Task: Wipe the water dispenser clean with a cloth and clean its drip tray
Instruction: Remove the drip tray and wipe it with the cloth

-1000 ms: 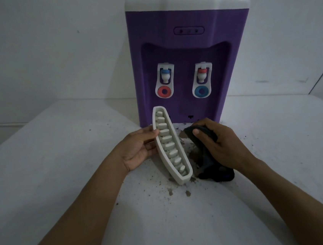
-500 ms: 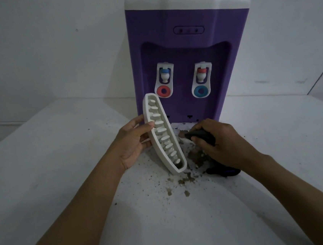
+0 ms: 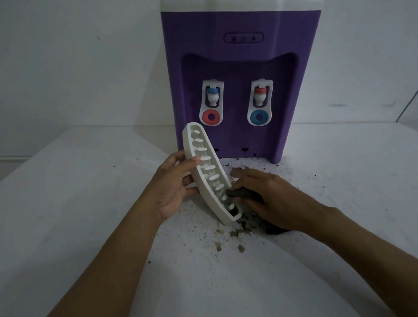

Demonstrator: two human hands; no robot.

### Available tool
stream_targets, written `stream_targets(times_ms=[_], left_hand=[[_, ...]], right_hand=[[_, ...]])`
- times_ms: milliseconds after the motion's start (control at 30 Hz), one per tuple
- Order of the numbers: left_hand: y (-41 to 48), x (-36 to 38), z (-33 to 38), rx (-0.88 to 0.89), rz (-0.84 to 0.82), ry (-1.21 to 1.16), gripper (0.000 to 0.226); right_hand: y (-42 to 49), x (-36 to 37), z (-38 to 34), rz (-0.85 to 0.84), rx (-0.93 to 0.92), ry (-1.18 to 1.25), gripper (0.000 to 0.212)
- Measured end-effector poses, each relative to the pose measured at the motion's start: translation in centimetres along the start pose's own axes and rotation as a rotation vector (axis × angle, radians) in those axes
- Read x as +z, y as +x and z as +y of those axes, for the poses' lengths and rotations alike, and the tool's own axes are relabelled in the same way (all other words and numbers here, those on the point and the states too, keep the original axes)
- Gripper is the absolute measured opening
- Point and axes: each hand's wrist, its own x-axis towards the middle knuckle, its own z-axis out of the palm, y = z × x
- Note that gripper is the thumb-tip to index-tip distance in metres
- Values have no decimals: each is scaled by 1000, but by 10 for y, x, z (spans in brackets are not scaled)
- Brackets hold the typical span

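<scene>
A purple water dispenser (image 3: 233, 60) with a white top stands at the back of the white table, two taps on its front. My left hand (image 3: 173, 188) grips the white slotted drip tray (image 3: 210, 171) by its left edge, holding it on edge and tilted, its lower end near the table. My right hand (image 3: 271, 199) holds a dark cloth (image 3: 242, 193) bunched under the fingers and presses it against the lower slots of the tray. Part of the cloth trails under my right palm onto the table.
Brown dirt crumbs (image 3: 234, 233) lie scattered on the white table (image 3: 66, 212) below the tray and in front of the dispenser's base. A white wall stands behind. The table's left edge runs at far left.
The tray first rose and shifted left, then my right hand brought the cloth up from the table against the tray's lower slots. More crumbs lie on the table.
</scene>
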Motion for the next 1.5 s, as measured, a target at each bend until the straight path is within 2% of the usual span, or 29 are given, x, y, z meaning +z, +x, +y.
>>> stream_targets(times_ms=[100, 333, 567, 633, 767, 933, 967, 1067, 1133, 1233, 1367, 1500], left_hand=[[0, 0, -1, -6, -9, -6, 27], [-1, 1, -1, 1, 1, -4, 28], [0, 1, -2, 10, 0, 22, 28], [1, 1, -2, 11, 10, 23, 28], [0, 1, -3, -1, 15, 14, 29], [1, -1, -1, 6, 8, 58, 34], [1, -1, -1, 8, 11, 70, 35], [0, -2, -1, -2, 25, 93, 36], [0, 0, -2, -12, 32, 91, 36], [-1, 0, 0, -17, 43, 81, 37], [-1, -1, -1, -32, 46, 83, 38], [-1, -1, 1, -25, 42, 85, 38]], right_hand=[[-4, -5, 4, -63, 13, 27, 20], [-6, -15, 1, -308, 24, -41, 24], [-2, -12, -14, -176, -74, -391, 27], [0, -9, -18, -173, -52, -351, 22], [4, -11, -16, -305, 47, -167, 25], [6, -10, -13, -242, -119, -512, 32], [7, -8, -15, -230, -122, -506, 30], [7, -10, -16, -220, 37, -226, 22], [5, -9, -11, -202, 87, -123, 21], [0, -6, -5, -222, 66, -64, 24], [-11, -10, 2, -283, 100, -82, 45], [-19, 3, 1, -196, 108, -22, 34]])
